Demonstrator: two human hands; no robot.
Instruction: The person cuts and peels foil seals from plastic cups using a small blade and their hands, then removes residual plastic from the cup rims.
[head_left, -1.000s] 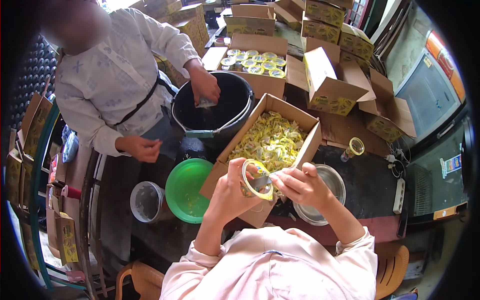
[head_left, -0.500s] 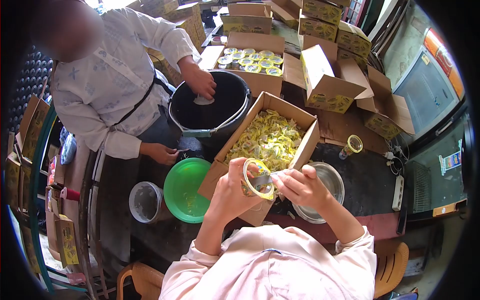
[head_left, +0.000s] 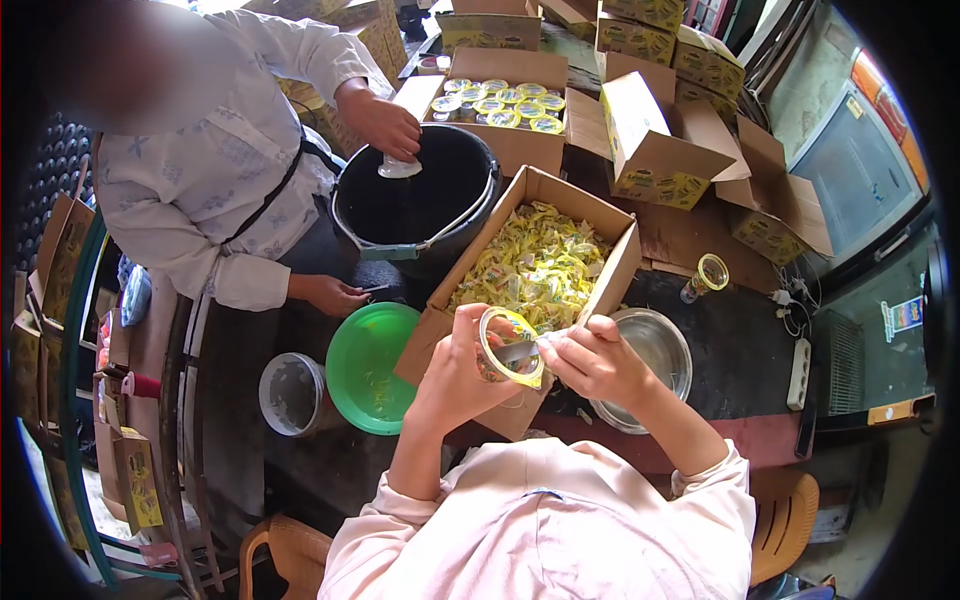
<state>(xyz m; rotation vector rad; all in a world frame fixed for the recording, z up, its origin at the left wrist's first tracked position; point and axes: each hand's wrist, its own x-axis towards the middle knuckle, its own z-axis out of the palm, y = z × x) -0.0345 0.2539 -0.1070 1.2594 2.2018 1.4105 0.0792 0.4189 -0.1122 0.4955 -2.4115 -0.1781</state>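
My left hand (head_left: 450, 375) is closed around a clear plastic cup (head_left: 490, 365) with a yellow printed rim, its opening tilted towards me. My right hand (head_left: 592, 365) pinches a flat grey knife (head_left: 516, 351), whose blade reaches across the cup's mouth at the rim. Fingers hide the knife's handle. Just beyond both hands, a cardboard box (head_left: 618, 272) holds a heap of yellow plastic scraps (head_left: 535, 262). A metal bowl (head_left: 683, 368) sits under and to the right of my right hand.
A co-worker's hand (head_left: 385, 125) holds a clear cup over a black bucket (head_left: 465, 225). Left of me stand a green basin (head_left: 365, 350) and a whitish pail (head_left: 285, 395). Another cup (head_left: 707, 275) stands at right. A carton (head_left: 515, 72) of cups and open boxes (head_left: 660, 185) lie behind.
The co-worker's upper hand has lifted the clear cup higher in the bucket's mouth. My hands, with cup and knife, have shifted slightly left, and the blade now slants more.
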